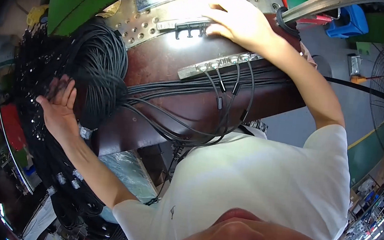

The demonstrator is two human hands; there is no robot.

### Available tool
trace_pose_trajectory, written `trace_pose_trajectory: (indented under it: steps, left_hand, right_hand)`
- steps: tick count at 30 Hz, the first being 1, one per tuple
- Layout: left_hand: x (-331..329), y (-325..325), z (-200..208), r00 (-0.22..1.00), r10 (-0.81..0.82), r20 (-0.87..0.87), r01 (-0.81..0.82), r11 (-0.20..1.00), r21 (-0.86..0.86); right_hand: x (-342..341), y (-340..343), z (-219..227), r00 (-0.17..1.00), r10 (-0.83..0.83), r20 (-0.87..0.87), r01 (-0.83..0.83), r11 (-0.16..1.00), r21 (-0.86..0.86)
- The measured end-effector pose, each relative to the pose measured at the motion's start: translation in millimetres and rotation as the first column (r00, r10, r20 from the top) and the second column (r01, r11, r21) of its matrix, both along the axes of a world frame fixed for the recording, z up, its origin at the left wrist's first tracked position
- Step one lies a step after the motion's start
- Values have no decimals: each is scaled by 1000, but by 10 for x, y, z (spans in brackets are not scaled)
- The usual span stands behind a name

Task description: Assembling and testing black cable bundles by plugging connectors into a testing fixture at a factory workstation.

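My left grip [60,105] spreads wide against the black cable bundle [97,66]; my right grip [237,19] pinches the black connector strip [192,27]

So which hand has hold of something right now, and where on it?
The right hand presses on the black comb-like connector piece at its right end. The left hand is open against the black cable bundle, with no closed grip.

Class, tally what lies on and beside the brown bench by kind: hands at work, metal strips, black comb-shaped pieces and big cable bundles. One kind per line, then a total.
Hands: 2, left hand in the cable bundle, right hand on the comb piece
Metal strips holding cable ends: 1
Black comb-shaped pieces: 1
Big black cable bundles: 1
Total: 5
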State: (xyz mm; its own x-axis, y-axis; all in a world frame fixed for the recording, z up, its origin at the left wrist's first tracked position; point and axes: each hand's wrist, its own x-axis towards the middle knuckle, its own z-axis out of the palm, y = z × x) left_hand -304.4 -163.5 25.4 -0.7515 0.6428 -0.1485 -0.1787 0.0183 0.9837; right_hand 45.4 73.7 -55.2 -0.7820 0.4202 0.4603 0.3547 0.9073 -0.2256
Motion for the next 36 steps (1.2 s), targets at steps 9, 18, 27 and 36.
trace_pose_trajectory:
  steps: [9,18,27,36]
  left_hand:
    - [1821,448,-625,463,-736,493,885,351,-307]
    - [1695,1112,-227,493,-538,684,670,736,96]
    - [910,2006,-799,130,-708,694,515,647,562]
    - [692,1972,-688,-179,-344,-922,165,913,-373]
  right_hand:
    - [276,-811,-13,998,26,-54,-37,976,-217]
    - [-632,273,412,1000,6,17,2,911,-413]
    - [-629,754,114,999,-1,51,21,919,-393]
    - [-658,665,-29,991,-29,132,75,930,-360]
